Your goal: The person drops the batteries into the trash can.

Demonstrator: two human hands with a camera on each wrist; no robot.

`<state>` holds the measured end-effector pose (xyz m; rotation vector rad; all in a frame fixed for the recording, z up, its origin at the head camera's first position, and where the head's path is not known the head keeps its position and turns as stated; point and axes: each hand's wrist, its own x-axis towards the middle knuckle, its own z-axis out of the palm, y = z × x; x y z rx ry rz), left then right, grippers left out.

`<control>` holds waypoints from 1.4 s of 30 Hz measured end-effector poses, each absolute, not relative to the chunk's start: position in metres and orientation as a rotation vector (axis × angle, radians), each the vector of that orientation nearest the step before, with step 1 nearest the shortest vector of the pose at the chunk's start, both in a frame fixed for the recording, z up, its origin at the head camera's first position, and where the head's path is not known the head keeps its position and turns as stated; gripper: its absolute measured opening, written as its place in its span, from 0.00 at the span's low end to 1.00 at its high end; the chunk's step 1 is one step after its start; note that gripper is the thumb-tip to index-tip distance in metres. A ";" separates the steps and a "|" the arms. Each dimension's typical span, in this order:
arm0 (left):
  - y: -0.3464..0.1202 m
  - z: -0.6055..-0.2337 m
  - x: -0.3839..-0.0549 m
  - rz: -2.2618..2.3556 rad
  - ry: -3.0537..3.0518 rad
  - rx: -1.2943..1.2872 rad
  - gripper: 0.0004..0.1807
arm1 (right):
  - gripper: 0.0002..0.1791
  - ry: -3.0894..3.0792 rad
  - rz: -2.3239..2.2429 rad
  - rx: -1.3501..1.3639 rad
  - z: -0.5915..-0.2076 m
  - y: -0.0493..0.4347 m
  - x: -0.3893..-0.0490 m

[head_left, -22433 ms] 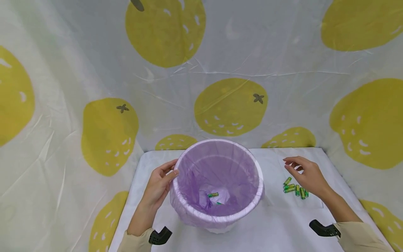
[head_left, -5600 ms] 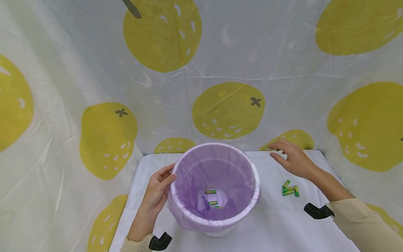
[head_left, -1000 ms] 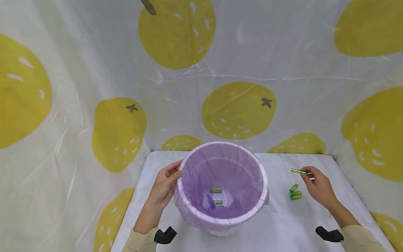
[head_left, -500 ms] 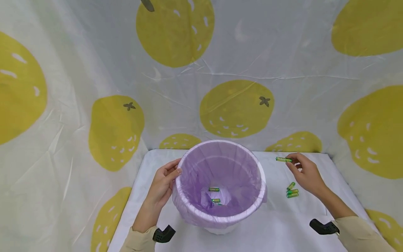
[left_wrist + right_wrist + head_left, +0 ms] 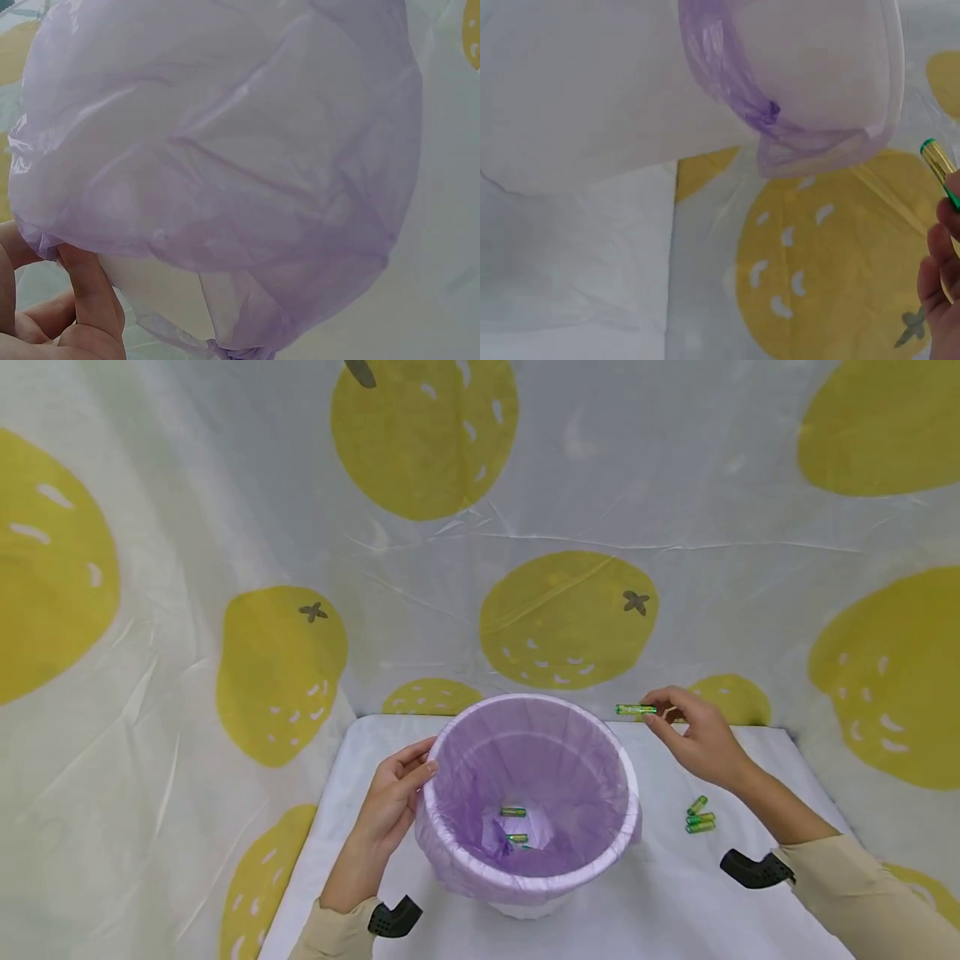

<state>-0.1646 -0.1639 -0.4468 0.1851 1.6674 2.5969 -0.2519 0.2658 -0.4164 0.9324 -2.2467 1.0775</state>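
Observation:
My left hand (image 5: 390, 802) grips the left rim of a white trash can (image 5: 525, 910) lined with a thin purple bag (image 5: 555, 760). In the left wrist view, the fingers (image 5: 90, 292) are at the edge of the bag's folded-over skirt (image 5: 225, 150). Between thumb and fingers, my right hand (image 5: 697, 735) pinches a green and yellow battery (image 5: 633, 710), held level just beyond the can's right rim. The right wrist view shows this battery (image 5: 937, 169) jutting from the fingertips, apart from the can. Inside, on the bag's bottom, lie a few batteries (image 5: 513, 812), one mostly hidden by the plastic.
Three more batteries (image 5: 701, 818) lie close together on the white tabletop (image 5: 637, 910), right of the can. A pale curtain (image 5: 405, 610) printed with yellow fruit stands behind and at both sides of the table.
My right hand has lifted the battery from over the loose pile, up and leftward toward the can. Over the longer span the pile has shrunk. The left hand has stayed on the rim.

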 end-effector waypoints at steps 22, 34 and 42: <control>-0.161 -0.442 -0.165 2.605 1.664 0.162 0.27 | 0.15 -2.247 0.990 1.353 -0.374 0.196 -0.271; -0.162 -0.442 -0.164 2.603 1.653 0.167 0.27 | 0.21 -2.332 0.913 1.417 -0.374 0.185 -0.283; -0.164 -0.442 -0.165 2.609 1.665 0.156 0.27 | 0.21 -2.366 0.920 1.355 -0.373 0.199 -0.278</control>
